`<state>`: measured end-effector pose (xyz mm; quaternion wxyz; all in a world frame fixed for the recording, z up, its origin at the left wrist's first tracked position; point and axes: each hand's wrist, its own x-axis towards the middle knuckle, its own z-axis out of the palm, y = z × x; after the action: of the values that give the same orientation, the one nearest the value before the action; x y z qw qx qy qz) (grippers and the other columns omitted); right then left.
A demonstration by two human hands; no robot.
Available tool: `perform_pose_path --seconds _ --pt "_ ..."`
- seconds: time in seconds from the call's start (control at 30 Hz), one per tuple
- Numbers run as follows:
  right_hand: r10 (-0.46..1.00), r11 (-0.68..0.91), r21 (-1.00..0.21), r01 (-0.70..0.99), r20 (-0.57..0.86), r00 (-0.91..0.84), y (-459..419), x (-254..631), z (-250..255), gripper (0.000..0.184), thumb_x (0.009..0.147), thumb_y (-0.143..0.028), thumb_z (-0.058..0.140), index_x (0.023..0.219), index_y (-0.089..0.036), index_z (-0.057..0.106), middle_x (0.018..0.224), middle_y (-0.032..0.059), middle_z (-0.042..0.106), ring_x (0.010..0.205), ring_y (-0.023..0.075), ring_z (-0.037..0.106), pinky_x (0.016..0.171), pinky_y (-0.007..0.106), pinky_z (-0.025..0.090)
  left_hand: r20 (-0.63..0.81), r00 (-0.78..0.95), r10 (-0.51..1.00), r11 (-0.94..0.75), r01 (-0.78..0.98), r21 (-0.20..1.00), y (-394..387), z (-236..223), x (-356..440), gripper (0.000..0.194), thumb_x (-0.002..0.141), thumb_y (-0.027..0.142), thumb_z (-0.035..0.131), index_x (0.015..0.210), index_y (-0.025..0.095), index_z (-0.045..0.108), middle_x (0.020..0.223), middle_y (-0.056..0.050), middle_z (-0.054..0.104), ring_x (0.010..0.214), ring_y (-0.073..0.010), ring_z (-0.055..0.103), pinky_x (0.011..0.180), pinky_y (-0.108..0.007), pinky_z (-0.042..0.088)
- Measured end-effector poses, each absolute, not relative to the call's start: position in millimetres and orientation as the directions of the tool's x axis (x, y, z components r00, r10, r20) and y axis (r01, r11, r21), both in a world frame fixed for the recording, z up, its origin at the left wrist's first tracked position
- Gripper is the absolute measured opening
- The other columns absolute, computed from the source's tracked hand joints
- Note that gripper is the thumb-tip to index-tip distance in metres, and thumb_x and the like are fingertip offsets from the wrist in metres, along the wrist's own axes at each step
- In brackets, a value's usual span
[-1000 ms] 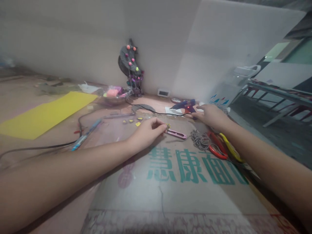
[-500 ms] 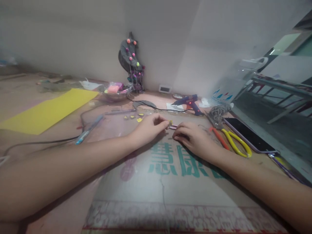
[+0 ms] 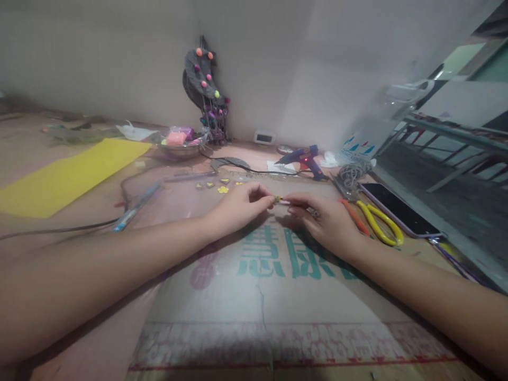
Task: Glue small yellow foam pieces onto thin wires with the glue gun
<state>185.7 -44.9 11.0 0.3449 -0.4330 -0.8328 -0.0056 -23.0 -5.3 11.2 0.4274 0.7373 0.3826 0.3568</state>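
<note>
Since a second ago, the right hand (image 3: 323, 214) has come from beside the blue hot-glue gun with a red light (image 3: 304, 159) to meet the left hand (image 3: 248, 203) over the printed cardboard sheet with green characters (image 3: 210, 312). The coil of thin grey cord (image 3: 353, 173) now lies farther back, near the glue gun.

The left hand's thumb and forefinger are closed in a pinch on a small yellow piece (image 3: 277, 199). The right hand's fingers are curled at the narrow pink slotted tool (image 3: 284, 201) just beside that piece, mostly hiding it; whether they are fully closed on it, I cannot tell.

Left of the glue gun, a yellow flower-shaped cutout (image 3: 223, 189) lies near small yellow-and-grey pieces (image 3: 210, 185). Right of the right hand are yellow-handled pliers (image 3: 381, 222), an orange handle (image 3: 355, 217) and a black-screened phone (image 3: 400, 210). A sheet of bright yellow paper (image 3: 75, 177) lies at far left; a grey crescent decoration with coloured balls (image 3: 200, 76) stands upright by the wall.
</note>
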Motion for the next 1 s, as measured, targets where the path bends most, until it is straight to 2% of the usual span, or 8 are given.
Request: perform_pose_path --seconds 0.23,0.5,1.0 --pt "0.661 0.677 -0.246 0.694 0.619 -0.425 -43.7 185.8 14.7 0.008 0.088 -0.017 0.061 0.09 -0.018 0.069 0.083 0.0037 0.072 0.074 0.0155 0.066 0.068 0.027 0.05 0.216 0.487 0.846 -0.408 0.332 0.85 -5.1 9.5 -23.1 0.021 0.085 0.036 0.057 0.087 0.016 0.065 0.083 -0.004 0.07 0.071 -0.014 0.061 0.062 -0.024 0.044" --pt "0.603 0.708 -0.177 0.683 0.656 -0.455 -43.1 182.8 16.1 0.007 0.09 -0.02 0.06 0.088 -0.016 0.065 0.075 0.0041 0.063 0.07 0.0159 0.058 0.064 0.028 0.044 0.214 0.521 0.826 -0.443 0.366 0.818 -8.4 10.5 -22.7 0.02 0.085 0.036 0.056 0.086 0.017 0.064 0.083 -0.002 0.069 0.074 -0.0148 0.061 0.065 -0.025 0.044" --pt "0.704 0.628 -0.225 0.745 0.573 -0.42 -42.3 180.1 16.2 0.016 0.093 -0.033 0.055 0.087 -0.02 0.063 0.079 0.0053 0.063 0.074 0.0182 0.056 0.067 0.032 0.043 0.226 0.543 0.808 -0.478 0.383 0.79 -13.5 16.2 -20.8 0.02 0.085 0.034 0.056 0.081 0.017 0.065 0.079 -0.002 0.069 0.071 -0.0149 0.06 0.064 -0.025 0.043"
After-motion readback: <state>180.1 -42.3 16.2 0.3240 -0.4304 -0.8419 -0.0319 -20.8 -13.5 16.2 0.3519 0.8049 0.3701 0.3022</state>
